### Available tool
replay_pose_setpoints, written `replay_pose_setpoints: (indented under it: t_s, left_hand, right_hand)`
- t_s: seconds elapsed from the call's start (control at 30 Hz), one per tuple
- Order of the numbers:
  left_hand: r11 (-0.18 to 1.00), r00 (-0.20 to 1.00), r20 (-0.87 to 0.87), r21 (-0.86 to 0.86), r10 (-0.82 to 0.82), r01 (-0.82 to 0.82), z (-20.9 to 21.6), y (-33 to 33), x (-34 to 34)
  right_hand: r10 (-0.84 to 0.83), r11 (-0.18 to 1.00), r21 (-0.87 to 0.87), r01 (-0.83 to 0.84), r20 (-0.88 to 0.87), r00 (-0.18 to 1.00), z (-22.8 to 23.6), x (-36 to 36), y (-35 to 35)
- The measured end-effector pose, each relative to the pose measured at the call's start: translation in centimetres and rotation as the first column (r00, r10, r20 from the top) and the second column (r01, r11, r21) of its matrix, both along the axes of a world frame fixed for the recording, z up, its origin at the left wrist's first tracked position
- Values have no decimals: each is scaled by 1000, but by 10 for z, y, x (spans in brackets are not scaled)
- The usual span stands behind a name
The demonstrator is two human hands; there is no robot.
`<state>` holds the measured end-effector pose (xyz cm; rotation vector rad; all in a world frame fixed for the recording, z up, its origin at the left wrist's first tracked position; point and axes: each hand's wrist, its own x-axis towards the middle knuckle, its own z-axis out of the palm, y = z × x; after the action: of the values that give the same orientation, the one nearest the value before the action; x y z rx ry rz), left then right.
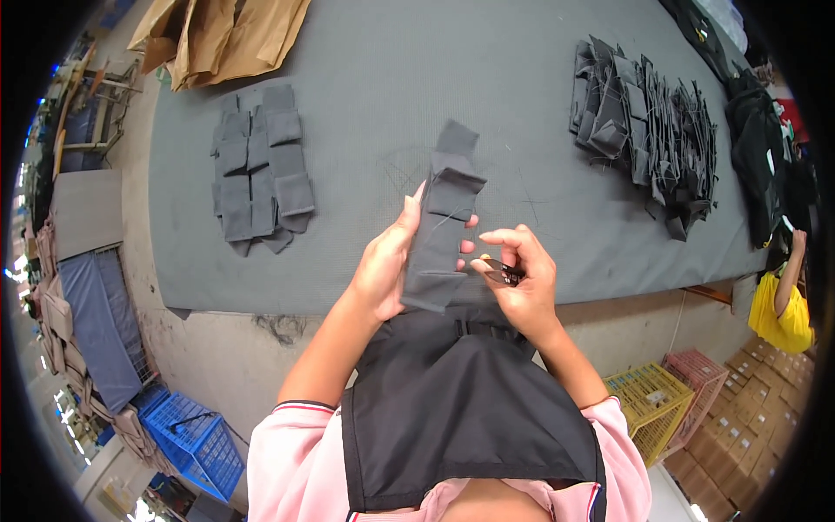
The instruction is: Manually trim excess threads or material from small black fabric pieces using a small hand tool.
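My left hand (387,265) is closed around a long strip of dark grey fabric pieces (438,239), its fingertips showing at the strip's right edge. The strip stands lengthwise over the table's near edge, with folded flaps along it and a loose thread across its middle. Just to its right, my right hand (532,283) holds small black thread snips (502,272) in the palm. The thumb and forefinger of that hand are bent towards each other beside the strip, apart from the fabric.
On the grey-covered table (365,104) lie a flat group of grey fabric pieces (261,170) at left and a thicker pile (644,130) at right. Brown paper (230,39) is at the far left. Blue (193,442) and yellow crates (648,404) stand below. A person in yellow (780,311) is at right.
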<state>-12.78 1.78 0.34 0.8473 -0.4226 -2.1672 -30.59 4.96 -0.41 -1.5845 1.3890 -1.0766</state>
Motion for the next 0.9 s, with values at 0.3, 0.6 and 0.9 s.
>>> replay_pose_setpoints:
  t_s: [0.3, 0.6, 0.9]
  left_hand:
    - [945, 971, 190, -267, -142, 191, 3, 18, -8]
    - [997, 968, 249, -71, -11, 29, -4, 38, -13]
    - [973, 937, 327, -144, -125, 180, -6, 33, -12]
  right_hand:
    - [-141, 989, 78, 123, 302, 943, -20, 10, -33]
    - [-476, 840, 541, -27, 762, 439, -15, 7, -41]
    - [-440, 825, 562, -49, 695, 569, -10, 15, -43]
